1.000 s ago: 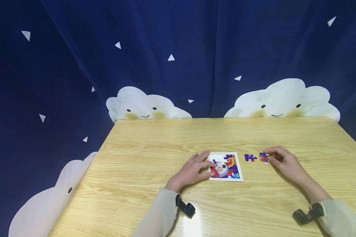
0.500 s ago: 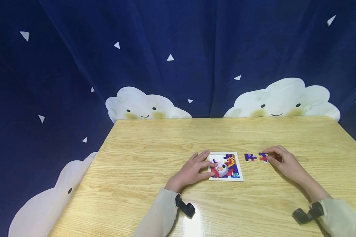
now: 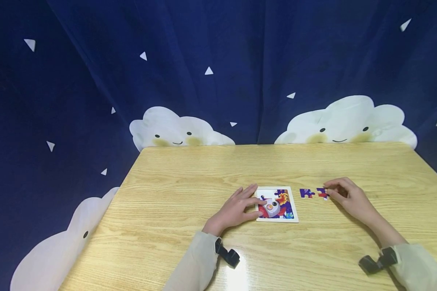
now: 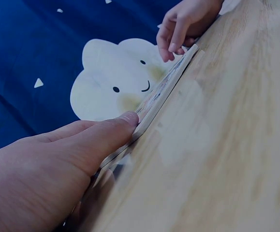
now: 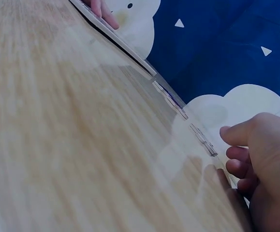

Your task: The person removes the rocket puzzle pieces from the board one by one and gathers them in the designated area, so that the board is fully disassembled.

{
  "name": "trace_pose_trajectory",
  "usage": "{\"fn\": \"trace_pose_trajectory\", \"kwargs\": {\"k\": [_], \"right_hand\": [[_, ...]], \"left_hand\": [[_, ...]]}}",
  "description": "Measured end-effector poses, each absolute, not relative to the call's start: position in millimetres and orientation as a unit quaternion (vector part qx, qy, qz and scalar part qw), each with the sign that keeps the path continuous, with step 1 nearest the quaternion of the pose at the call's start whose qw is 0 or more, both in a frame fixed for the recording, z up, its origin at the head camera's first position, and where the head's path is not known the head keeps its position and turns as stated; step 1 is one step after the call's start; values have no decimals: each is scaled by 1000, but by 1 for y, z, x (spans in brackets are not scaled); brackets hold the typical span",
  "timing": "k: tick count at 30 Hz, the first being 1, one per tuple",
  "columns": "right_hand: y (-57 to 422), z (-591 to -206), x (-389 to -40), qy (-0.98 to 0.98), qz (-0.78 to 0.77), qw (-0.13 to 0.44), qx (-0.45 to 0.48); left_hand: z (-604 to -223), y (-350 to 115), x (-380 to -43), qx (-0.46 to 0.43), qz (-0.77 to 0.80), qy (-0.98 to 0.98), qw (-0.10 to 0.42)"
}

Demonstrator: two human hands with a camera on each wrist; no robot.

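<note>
My left hand [image 3: 236, 208] rests on the left side of a white-framed jigsaw puzzle [image 3: 273, 207], fingers spread over its edge. The puzzle shows a rocket-like picture, with a white gap at its upper left. In the left wrist view the thumb [image 4: 123, 123] presses on the frame's rim. To the right of the puzzle lie two loose jigsaw pieces. One purple piece [image 3: 305, 193] sits nearer the frame. My right hand [image 3: 353, 202] is at the right edge of the other, a red-and-purple piece [image 3: 321, 192]. In the right wrist view that piece [image 5: 203, 140] lies flat, slightly apart from the thumb.
The wooden table [image 3: 189, 169] reaches back to a dark blue curtain [image 3: 204, 36] printed with white clouds and triangles. A black wrist strap [image 3: 227, 252] sits on the left sleeve, another strap [image 3: 378, 260] on the right.
The red-and-purple piece has slid slightly left toward the other piece, and more of it shows beside the right fingers. The left hand and puzzle have stayed put.
</note>
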State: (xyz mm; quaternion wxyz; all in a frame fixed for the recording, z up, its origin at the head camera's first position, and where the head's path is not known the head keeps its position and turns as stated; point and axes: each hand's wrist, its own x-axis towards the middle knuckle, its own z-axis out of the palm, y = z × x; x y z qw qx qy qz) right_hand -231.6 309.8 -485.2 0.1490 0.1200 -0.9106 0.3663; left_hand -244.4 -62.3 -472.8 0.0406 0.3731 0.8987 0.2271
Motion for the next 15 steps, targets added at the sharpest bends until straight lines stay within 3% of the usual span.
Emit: {"fn": "trace_pose_trajectory", "kwargs": {"k": [15], "right_hand": [[280, -486, -235, -898, 358, 194, 163]], "left_hand": [[-475, -62, -246, 371, 225, 900, 42]]}}
